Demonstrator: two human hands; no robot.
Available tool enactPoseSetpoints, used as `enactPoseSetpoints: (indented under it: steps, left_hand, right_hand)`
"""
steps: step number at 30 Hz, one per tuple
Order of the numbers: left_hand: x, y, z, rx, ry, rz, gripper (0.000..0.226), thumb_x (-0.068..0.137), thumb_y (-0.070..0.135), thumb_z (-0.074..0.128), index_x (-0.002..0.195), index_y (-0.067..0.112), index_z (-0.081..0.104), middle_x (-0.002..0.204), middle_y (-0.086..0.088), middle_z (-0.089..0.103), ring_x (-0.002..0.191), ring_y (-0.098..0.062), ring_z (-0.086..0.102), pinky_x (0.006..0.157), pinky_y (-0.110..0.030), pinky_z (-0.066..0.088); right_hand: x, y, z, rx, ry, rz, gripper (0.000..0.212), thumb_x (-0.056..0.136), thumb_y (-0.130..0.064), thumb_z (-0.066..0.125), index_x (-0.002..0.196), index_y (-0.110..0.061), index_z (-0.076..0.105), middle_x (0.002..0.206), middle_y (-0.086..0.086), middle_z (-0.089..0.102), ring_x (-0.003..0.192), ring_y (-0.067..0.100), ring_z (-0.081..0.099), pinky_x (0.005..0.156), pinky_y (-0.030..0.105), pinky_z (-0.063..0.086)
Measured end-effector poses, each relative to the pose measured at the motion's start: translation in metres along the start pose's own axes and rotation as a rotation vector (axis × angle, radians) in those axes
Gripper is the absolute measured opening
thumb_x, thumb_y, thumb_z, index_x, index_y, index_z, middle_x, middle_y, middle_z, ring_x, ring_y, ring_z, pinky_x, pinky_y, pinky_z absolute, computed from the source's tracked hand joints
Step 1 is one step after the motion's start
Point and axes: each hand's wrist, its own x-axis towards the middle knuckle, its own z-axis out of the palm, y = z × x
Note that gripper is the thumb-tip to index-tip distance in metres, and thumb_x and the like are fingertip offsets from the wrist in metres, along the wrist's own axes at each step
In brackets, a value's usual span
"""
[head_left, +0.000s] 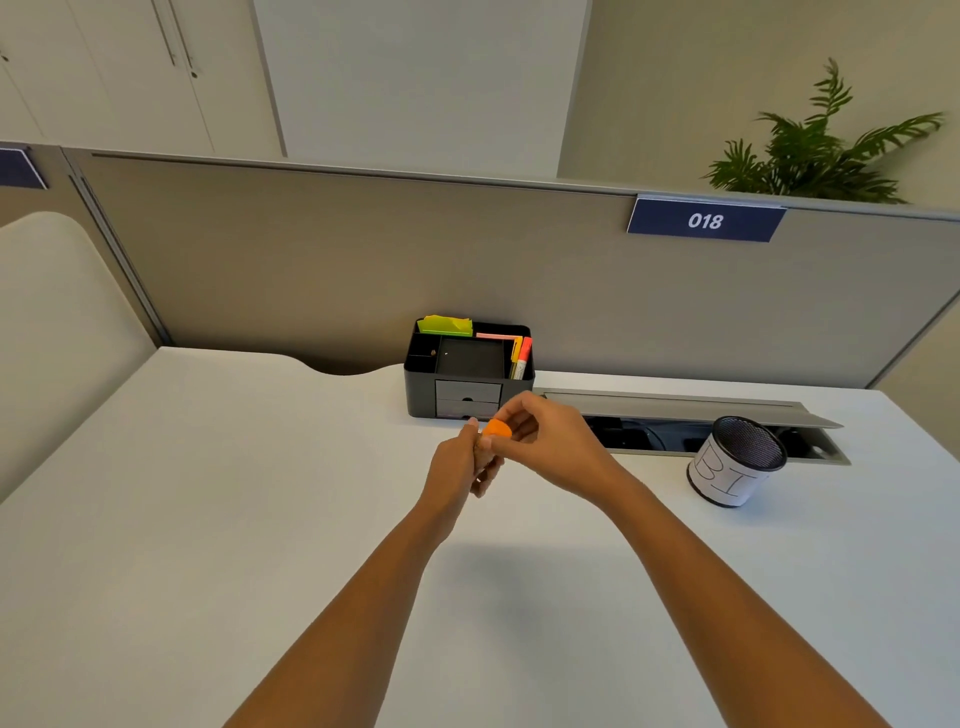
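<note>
Orange piece (497, 429), small, rounded, pinched between left hand (462, 465), right hand (553, 441)

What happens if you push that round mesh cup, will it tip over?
It would probably slide, not tip: the mesh cup looks squat and stands on its base on the smooth desk. Nothing sticks out of it, so it is likely light. Knocked onto its side, its round wall might roll.

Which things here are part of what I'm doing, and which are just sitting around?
In use: orange piece, pinched between left hand and right hand.
Lying about: black organiser, mesh cup, cable tray, plant, 018 sign.
</note>
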Motion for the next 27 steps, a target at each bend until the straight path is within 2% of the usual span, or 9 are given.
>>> enactPoseSetpoints:
  steps: [6,10,14,16,18,20,22,24,27]
  left_hand:
    - [0.001,0.001,0.008,0.001,0.172,0.096,0.050,0.097,0.041,0.026,0.066,0.015,0.057,0.066,-0.004,0.058,0.065,-0.014,0.054,0.058,-0.018,0.041]
    - [0.000,0.006,0.010,-0.072,0.155,0.061,0.051,0.097,0.040,0.028,0.107,0.004,0.063,0.100,-0.019,0.066,0.088,-0.020,0.058,0.073,-0.023,0.049]
    - [-0.004,0.012,0.008,-0.061,0.108,0.029,0.055,0.097,0.040,0.028,0.116,-0.001,0.058,0.117,-0.027,0.063,0.093,-0.032,0.061,0.095,-0.040,0.048]
    - [-0.005,0.014,0.007,-0.051,0.088,0.030,0.056,0.096,0.041,0.028,0.117,-0.002,0.058,0.117,-0.028,0.063,0.084,-0.028,0.064,0.097,-0.043,0.048]
    - [-0.003,0.013,0.007,-0.035,0.075,0.023,0.057,0.096,0.043,0.028,0.115,-0.001,0.059,0.107,-0.026,0.066,0.065,-0.014,0.058,0.090,-0.038,0.053]
    - [0.000,0.010,0.005,-0.033,0.065,0.007,0.052,0.096,0.043,0.028,0.101,0.004,0.063,0.080,-0.012,0.067,0.059,-0.010,0.053,0.062,-0.018,0.055]
    - [0.002,0.007,0.004,-0.036,0.062,0.005,0.044,0.096,0.041,0.031,0.077,0.014,0.060,0.066,0.000,0.059,0.057,-0.010,0.053,0.039,-0.006,0.043]
    - [0.002,0.004,0.003,-0.022,0.066,0.009,0.039,0.097,0.037,0.034,0.070,0.021,0.056,0.063,0.001,0.057,0.056,-0.010,0.052,0.035,-0.005,0.040]
    - [0.002,0.003,0.004,-0.004,0.053,0.003,0.037,0.097,0.034,0.035,0.070,0.019,0.055,0.061,-0.001,0.055,0.054,-0.009,0.050,0.044,-0.011,0.041]
  right_hand:
    - [-0.002,-0.002,0.010,-0.145,0.051,-0.109,0.026,0.081,-0.033,0.064,0.103,-0.023,0.054,0.102,-0.001,0.059,0.090,0.012,0.052,0.076,0.025,0.046]
    - [-0.001,-0.003,0.011,-0.142,0.088,-0.151,0.027,0.081,-0.031,0.064,0.104,-0.020,0.057,0.106,0.002,0.060,0.091,0.009,0.049,0.074,0.023,0.042]
    - [-0.003,-0.003,0.014,-0.108,0.137,-0.159,0.025,0.080,-0.029,0.067,0.100,-0.018,0.056,0.096,-0.004,0.055,0.086,0.009,0.050,0.066,0.011,0.038]
    - [-0.004,-0.003,0.016,-0.088,0.162,-0.149,0.025,0.079,-0.028,0.068,0.099,-0.018,0.056,0.093,-0.008,0.051,0.085,0.009,0.050,0.065,0.008,0.036]
    - [-0.004,-0.003,0.016,-0.083,0.171,-0.144,0.025,0.078,-0.027,0.069,0.098,-0.019,0.055,0.094,-0.009,0.050,0.086,0.009,0.050,0.065,0.008,0.036]
    - [-0.004,-0.003,0.016,-0.083,0.158,-0.155,0.026,0.078,-0.026,0.069,0.097,-0.020,0.052,0.095,-0.008,0.050,0.087,0.010,0.050,0.064,0.009,0.037]
    - [-0.004,-0.005,0.015,-0.108,0.125,-0.173,0.028,0.078,-0.027,0.069,0.098,-0.020,0.051,0.096,-0.009,0.049,0.088,0.009,0.049,0.066,0.011,0.038]
    - [-0.003,-0.005,0.013,-0.140,0.089,-0.183,0.028,0.079,-0.029,0.068,0.100,-0.020,0.052,0.097,-0.010,0.048,0.089,0.009,0.049,0.069,0.017,0.039]
    - [-0.003,-0.005,0.013,-0.170,0.081,-0.179,0.020,0.083,-0.032,0.063,0.096,-0.019,0.054,0.093,-0.009,0.050,0.086,0.009,0.049,0.071,0.019,0.039]
